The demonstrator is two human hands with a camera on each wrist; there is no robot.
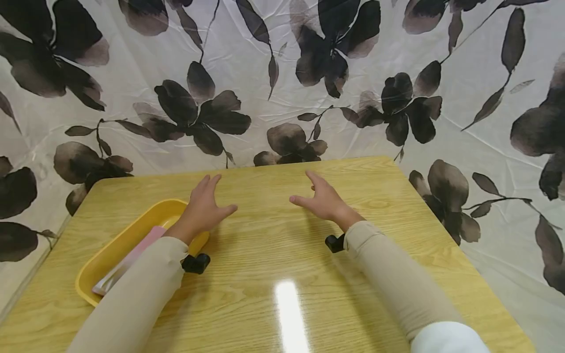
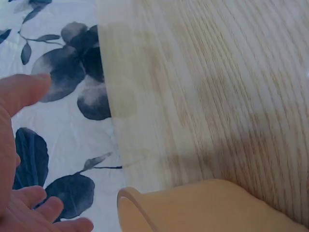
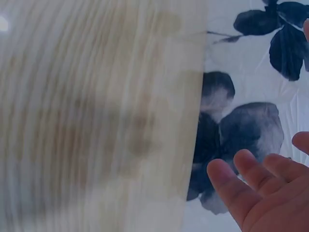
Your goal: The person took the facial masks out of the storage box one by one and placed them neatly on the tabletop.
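Both hands are raised over the wooden table, palms facing each other, with nothing in either. In the head view my left hand (image 1: 204, 211) overlaps the far right end of a yellow tray (image 1: 116, 240), thumb spread from the fingers. Inside the tray lies a pink and clear packet (image 1: 132, 257), partly hidden by my left forearm. The left wrist view shows the tray's rim (image 2: 130, 195) below the hand. My right hand (image 1: 326, 198) is over the table's far right half, fingers extended; its spread fingers (image 3: 227, 181) also show in the right wrist view.
The light wooden table (image 1: 265, 235) has a bright light reflection near its front. A white cloth with dark flowers (image 1: 273, 63) hangs behind the table and along its sides. Black wrist devices (image 1: 196, 264) are worn at both cuffs.
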